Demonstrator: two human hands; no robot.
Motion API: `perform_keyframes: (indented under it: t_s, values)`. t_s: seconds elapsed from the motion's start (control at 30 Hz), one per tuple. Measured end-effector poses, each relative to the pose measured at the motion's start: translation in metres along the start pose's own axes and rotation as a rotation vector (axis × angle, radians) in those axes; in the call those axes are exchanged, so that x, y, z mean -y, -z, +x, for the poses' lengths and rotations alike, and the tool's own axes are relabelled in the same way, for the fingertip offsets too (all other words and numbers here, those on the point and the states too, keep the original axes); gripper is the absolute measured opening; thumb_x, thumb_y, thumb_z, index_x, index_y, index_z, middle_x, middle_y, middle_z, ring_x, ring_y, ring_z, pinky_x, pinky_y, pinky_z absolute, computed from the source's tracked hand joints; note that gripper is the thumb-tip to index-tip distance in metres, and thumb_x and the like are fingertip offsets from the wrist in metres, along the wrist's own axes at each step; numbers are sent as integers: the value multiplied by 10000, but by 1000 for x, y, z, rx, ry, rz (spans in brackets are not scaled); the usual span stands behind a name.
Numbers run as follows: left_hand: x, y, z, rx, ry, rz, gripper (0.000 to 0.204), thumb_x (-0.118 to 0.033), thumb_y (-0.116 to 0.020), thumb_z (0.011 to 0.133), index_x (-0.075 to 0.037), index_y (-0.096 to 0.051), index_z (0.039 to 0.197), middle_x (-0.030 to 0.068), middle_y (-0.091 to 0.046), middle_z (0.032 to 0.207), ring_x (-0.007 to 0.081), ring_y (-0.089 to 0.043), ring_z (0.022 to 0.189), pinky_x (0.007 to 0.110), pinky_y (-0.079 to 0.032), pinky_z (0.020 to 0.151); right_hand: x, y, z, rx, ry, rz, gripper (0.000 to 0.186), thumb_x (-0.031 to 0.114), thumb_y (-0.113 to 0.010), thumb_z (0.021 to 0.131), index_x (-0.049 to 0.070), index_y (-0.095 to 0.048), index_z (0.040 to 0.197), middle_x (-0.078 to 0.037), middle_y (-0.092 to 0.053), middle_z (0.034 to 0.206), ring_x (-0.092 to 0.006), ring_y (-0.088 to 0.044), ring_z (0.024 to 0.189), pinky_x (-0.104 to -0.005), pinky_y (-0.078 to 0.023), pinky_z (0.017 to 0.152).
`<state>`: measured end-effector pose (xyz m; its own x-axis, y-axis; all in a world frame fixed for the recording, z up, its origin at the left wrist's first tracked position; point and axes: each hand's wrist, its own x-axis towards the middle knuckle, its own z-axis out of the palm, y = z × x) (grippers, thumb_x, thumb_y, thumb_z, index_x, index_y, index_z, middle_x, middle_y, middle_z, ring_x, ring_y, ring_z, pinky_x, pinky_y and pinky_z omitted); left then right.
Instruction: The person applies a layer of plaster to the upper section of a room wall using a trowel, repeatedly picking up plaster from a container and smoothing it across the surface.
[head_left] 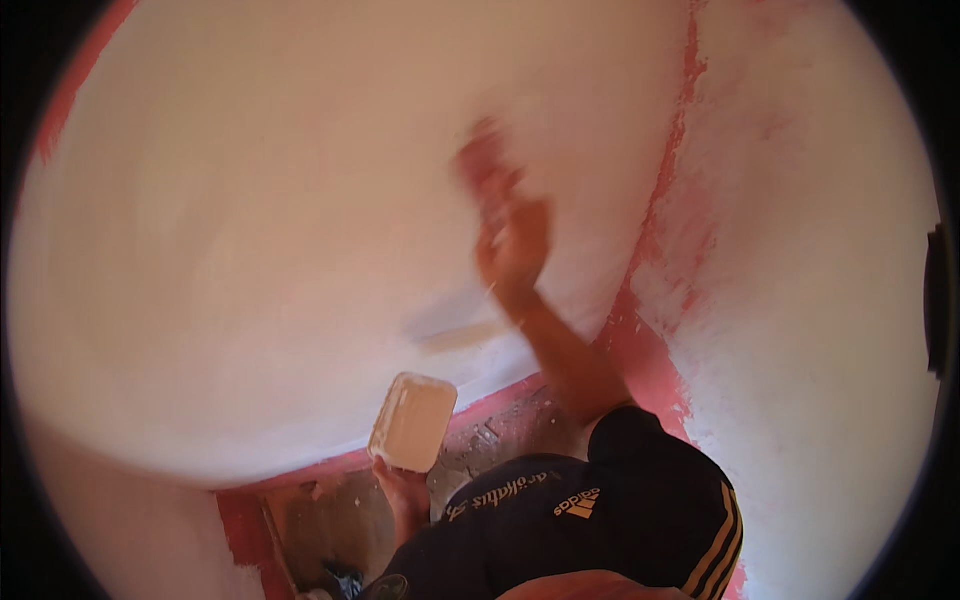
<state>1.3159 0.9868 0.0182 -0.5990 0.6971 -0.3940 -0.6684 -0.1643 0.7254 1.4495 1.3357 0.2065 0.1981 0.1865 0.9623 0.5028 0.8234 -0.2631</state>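
My right hand (520, 248) is raised in front of the pale wall, blurred by motion. Its fingers are closed around a red brush-like tool (484, 160), too smeared to make out exactly; the broad end points up and toward the wall. Lower down, my left hand (403, 490) grips the near end of a shallow rectangular plastic tub (416, 424). The tub is tilted so that its inside faces up, and a pale coating like paint covers the inside and rim. A faint shadow falls on the wall between tub and right hand.
A large whitish wall (300, 180) fills the front, with red edges left uncoated. At the right it meets another patchy wall (820, 300) along a red corner strip (665, 190). Below lies a spattered grey-brown floor (350, 525), with a dark item (343, 578) near the lower edge.
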Motion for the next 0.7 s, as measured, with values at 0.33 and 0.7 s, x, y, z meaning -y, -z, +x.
perform_keyframes:
  t_s: [0.33,0.7]
  values:
    - [-16,63,67,164,-106,-79,622,-484,-376,1022,-86,-357,1500,103,-457,1500,277,-450,1373,465,-390,1105,92,44,-181,556,-1008,319,218,179,-610,960,-30,-664,996,-131,-643,787,-221,-607,735,-354,-500,744]
    - [-137,212,99,119,-106,2,627,-486,-297,1036,-41,-400,1466,111,-516,1430,251,-489,1328,392,-385,1107,239,31,-219,912,-523,491,270,5,-653,884,8,-666,1154,-128,-678,992,-233,-659,922,-311,-512,831]
